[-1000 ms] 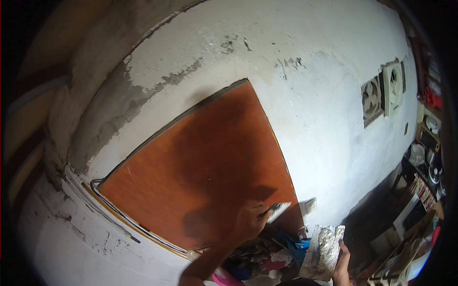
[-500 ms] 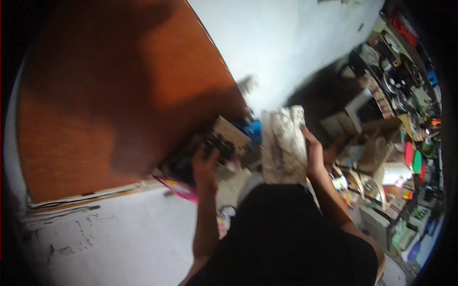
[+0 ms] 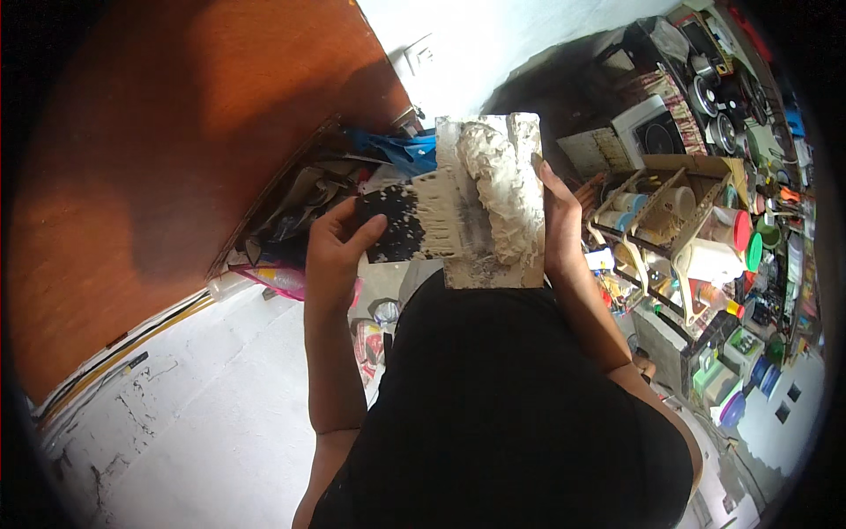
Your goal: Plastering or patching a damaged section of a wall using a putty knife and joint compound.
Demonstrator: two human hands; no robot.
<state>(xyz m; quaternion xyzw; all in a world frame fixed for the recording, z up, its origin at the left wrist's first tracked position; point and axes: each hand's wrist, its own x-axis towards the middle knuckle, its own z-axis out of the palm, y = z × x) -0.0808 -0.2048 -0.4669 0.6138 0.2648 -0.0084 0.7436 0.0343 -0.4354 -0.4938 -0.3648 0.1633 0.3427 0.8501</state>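
1. Left hand (image 3: 333, 251) grips a wide scraper (image 3: 414, 225) by its dark, paint-flecked end, thumb on top, fingers wrapped under.
2. Scraper blade is pale with caked filler and lies flat across the board (image 3: 492, 203), edge touching the heap of putty (image 3: 507, 189).
3. Right hand (image 3: 560, 225) clasps the board from its right edge, fingers curled along the side, palm behind it; thumb not visible.
4. Board is a pale rectangular slab, held up in front of the chest, roughly level between the two hands, long side running away from the person.
5. Putty is a thick off-white ridge running down the board's middle to right part, lumpy, with smear marks on the left part near the blade.
6. Black shirt (image 3: 511, 406) fills the lower centre just below the board.
7. Big brown panel (image 3: 167, 150) leans along the left side against the white wall (image 3: 493, 44); white surface with cracks and grey scuffs lower left.
8. Pile of clutter (image 3: 308, 212) sits at the panel's foot, just beyond the left hand: dark bags, a blue sheet (image 3: 401, 150), a clear plastic bottle (image 3: 238, 284) beside something pink.
9. Wooden rack (image 3: 670, 220) stands to the right of the right hand, with white tubs and red and green lids on it.
10. Far right is crowded with boxes and small containers, probably paint or supplies; too small and bent by the lens to tell.
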